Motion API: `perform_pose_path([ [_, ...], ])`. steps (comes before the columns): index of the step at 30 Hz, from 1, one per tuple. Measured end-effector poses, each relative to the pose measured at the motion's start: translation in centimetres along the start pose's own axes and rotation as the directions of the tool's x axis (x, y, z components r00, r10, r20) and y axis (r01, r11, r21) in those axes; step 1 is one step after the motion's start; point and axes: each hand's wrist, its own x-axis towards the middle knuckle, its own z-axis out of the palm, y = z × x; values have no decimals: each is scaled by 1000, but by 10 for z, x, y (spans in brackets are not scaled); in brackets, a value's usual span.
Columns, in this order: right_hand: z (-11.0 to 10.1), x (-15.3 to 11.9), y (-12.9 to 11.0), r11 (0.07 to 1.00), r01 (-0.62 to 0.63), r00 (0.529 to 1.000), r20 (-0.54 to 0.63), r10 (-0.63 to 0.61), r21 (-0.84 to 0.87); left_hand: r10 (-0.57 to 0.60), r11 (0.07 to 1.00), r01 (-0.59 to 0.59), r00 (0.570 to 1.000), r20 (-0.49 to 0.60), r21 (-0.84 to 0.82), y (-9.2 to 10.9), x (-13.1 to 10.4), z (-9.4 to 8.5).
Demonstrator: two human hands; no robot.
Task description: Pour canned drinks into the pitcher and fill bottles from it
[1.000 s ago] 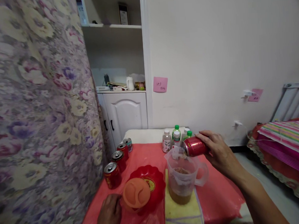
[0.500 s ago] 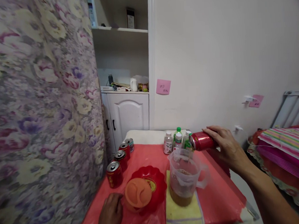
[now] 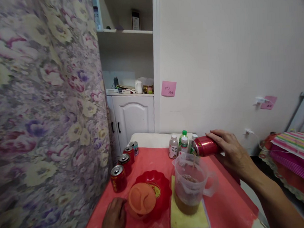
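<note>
My right hand (image 3: 229, 149) is wrapped round a red drink can (image 3: 206, 145), tipped on its side over a clear plastic measuring jug (image 3: 190, 187). A thin stream of liquid falls from the can's mouth into the jug, which has brownish, foamy liquid in it. The jug stands on a folded yellow cloth (image 3: 189, 221). On the tabletop lies my left hand (image 3: 113, 216), holding nothing, its fingers partly hidden. Close beside it is an orange lidded bowl (image 3: 142, 199), in front of a red scalloped plate (image 3: 163, 195).
Several cans (image 3: 118, 178) line the table's left edge. Small bottles (image 3: 173, 147) stand at the back, behind the jug. A floral curtain (image 3: 47, 116) hangs at the left. A white cabinet (image 3: 134, 116) and wall lie beyond; a covered stack (image 3: 294, 157) is at the right.
The view has shifted slightly, so everything sits a little further right and lower. Liquid now streams visibly from the can in my right hand. My left hand stays beside the bowl.
</note>
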Motion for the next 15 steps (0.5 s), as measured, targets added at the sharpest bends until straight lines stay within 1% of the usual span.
perform_pose_path([
  [7, 9, -2, -1, 999, 1, 1000, 19, -2, 33, -12, 1000, 12, 1000, 11, 13, -5, 1, 1],
  [11, 11, -2, -7, 998, -19, 1000, 7, 19, 57, -26, 1000, 26, 999, 26, -6, -3, 1, -2],
  [15, 12, 0, -13, 997, -11, 1000, 2, 11, 73, -27, 1000, 27, 1000, 16, -12, -1, 1, -2],
])
